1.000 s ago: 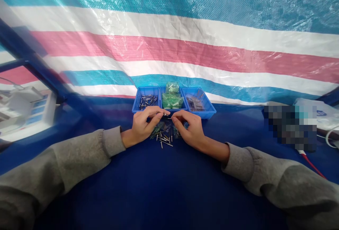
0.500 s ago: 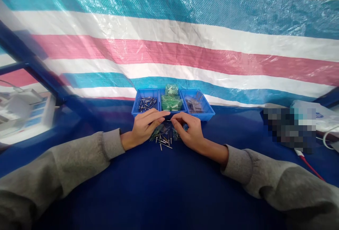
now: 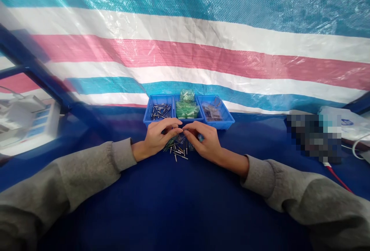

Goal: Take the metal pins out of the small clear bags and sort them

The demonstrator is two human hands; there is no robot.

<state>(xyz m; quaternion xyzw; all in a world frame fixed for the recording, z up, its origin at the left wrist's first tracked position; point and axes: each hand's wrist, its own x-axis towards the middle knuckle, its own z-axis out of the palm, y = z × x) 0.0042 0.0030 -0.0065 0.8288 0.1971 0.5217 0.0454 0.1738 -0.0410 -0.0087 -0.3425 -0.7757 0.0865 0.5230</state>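
Observation:
My left hand (image 3: 158, 134) and my right hand (image 3: 206, 139) meet fingertip to fingertip above a loose pile of thin metal pins (image 3: 178, 152). Between the fingertips is a short thin metal pin (image 3: 185, 129), too small to make out fully. The right thumb and index finger pinch it; the left fingers curl in at its other end. Some pins in the pile have light sleeves or heads. Small clear packets (image 3: 171, 143) lie among them, partly hidden by my hands.
Behind my hands stand three joined blue bins: the left bin (image 3: 146, 114) has metal pins, the middle bin (image 3: 175, 106) green plastic packets, the right bin (image 3: 229, 119) clear packets. A clear plastic bag (image 3: 332, 122) lies far right, near a red cable (image 3: 338, 178). A striped sheet (image 3: 185, 56) hangs behind.
The fingertips of both hands have drawn closer together around the small pin. The left index finger has bent inward. The view has shifted slightly; the bins and pile look the same.

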